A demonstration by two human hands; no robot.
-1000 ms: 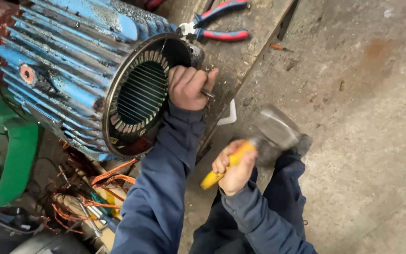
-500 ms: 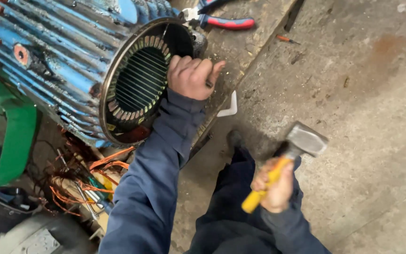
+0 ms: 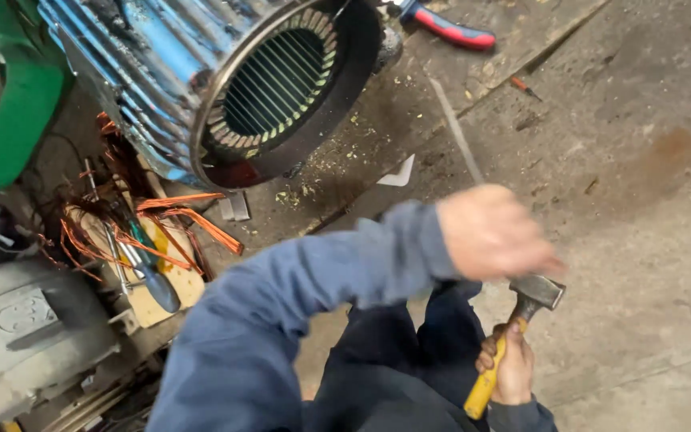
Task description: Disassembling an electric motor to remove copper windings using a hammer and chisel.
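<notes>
A blue finned motor housing (image 3: 153, 80) lies on its side at the top left, its open end showing the slotted stator core (image 3: 277, 80). My left hand (image 3: 493, 232) is blurred in mid-air over the concrete floor, to the right of the housing and touching nothing; its fingers cannot be made out. Low at the right, my right hand (image 3: 509, 370) grips the yellow handle of a steel-headed hammer (image 3: 536, 293), head up and just below my left hand.
Red-and-blue-handled pliers (image 3: 451, 29) lie on the board behind the housing. Loose copper wire (image 3: 173, 214) and a screwdriver (image 3: 147, 276) sit left of my arm. A grey motor (image 3: 25, 332) and a green casing (image 3: 9, 104) stand at the left. A white scrap (image 3: 400, 173) lies on the floor.
My left hand has left the rim of the housing and swung right and down over the floor. The hammer has dropped lower and to the right with my right hand.
</notes>
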